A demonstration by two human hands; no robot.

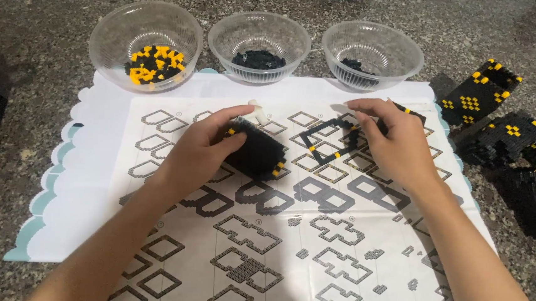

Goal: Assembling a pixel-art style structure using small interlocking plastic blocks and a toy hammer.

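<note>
left hand (209,141) closed on a black brick block (257,147) with yellow studs, over a printed instruction sheet (287,233). right hand (397,144) pinching a black ring-shaped brick frame (324,139) just beside. three clear bowls (260,43) behind on the speckled surface (37,27), built black-and-yellow pieces (509,123) at right.

Three bowls (260,40) stand in a row behind the instruction sheet (287,233); built block pieces (508,136) lie right of it.

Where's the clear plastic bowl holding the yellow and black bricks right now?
Head view, upper left: the clear bowl of yellow and black bricks sits leftmost of three, beyond the left hand.
</note>
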